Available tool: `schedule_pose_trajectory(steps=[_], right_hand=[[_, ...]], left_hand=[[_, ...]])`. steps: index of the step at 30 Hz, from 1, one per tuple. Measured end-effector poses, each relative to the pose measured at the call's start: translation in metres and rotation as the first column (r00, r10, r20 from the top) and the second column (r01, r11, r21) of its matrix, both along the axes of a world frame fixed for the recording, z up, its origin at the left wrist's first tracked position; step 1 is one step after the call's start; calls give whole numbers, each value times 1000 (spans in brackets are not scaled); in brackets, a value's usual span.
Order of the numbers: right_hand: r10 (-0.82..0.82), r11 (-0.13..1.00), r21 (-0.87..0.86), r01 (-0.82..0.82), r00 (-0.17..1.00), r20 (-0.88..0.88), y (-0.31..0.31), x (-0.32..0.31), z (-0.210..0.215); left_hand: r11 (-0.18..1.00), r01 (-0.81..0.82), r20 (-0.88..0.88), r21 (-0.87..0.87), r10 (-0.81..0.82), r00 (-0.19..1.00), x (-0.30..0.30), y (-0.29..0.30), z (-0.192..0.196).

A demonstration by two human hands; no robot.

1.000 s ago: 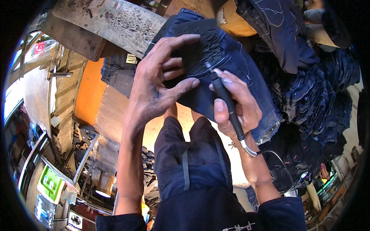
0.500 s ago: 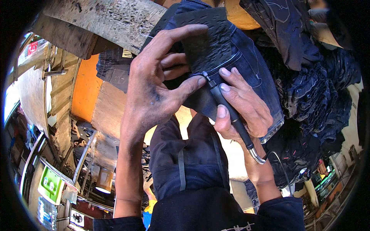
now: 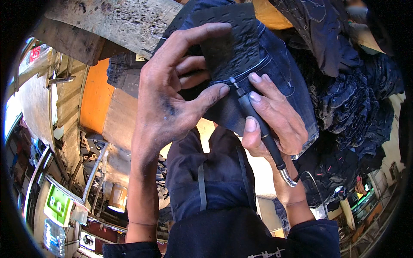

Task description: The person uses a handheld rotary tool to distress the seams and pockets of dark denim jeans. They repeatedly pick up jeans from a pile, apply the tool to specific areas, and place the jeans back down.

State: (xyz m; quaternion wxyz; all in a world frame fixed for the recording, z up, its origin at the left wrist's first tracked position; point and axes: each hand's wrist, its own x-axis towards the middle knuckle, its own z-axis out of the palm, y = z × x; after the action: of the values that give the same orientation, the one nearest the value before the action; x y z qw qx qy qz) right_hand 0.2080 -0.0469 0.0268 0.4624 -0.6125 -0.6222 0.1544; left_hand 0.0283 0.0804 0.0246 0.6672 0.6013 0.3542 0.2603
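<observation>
A pair of dark blue jeans (image 3: 275, 64) lies before me, with a black, rough-surfaced pad (image 3: 231, 43) against the denim above a white-stitched edge. My left hand (image 3: 165, 99) grips the denim at that edge: its thumb presses near the stitching, the index finger stretches over the pad, and the other fingers curl in, tips partly hidden. In my right hand (image 3: 279, 112) is a black pen-shaped rotary tool (image 3: 258, 122), held like a pencil. Its small rounded tip meets or nearly meets the stitched edge, just right of my left thumb.
Dark garments (image 3: 350, 103) are heaped on the right. A worn, stained wooden board (image 3: 116, 23) crosses the upper left, with a folded dark garment (image 3: 124, 75) below it. The tool's thin cable (image 3: 318, 189) trails down beside my right forearm. A green tray (image 3: 59, 204) is at lower left.
The tool's tip has shifted slightly right along the stitched edge, and my right hand with it. My left hand has moved a little up and left, keeping its grip.
</observation>
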Motion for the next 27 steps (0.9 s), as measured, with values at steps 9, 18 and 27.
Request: schedule_pose_trajectory(steps=[9, 18, 27], right_hand=[[10, 1000, -9, -10, 1000, 21, -1, 1, -1], [0, 1000, -2, 0, 1000, 26, 0, 1, -1], [-14, 1000, 7, 14, 1000, 13, -1, 1, -2]], left_hand=[[999, 15, -26, 40, -14, 1000, 1, 0, 1], [1000, 8, -56, 10, -7, 998, 0, 0, 3], [999, -2, -20, 35, 3, 1000, 0, 0, -1]])
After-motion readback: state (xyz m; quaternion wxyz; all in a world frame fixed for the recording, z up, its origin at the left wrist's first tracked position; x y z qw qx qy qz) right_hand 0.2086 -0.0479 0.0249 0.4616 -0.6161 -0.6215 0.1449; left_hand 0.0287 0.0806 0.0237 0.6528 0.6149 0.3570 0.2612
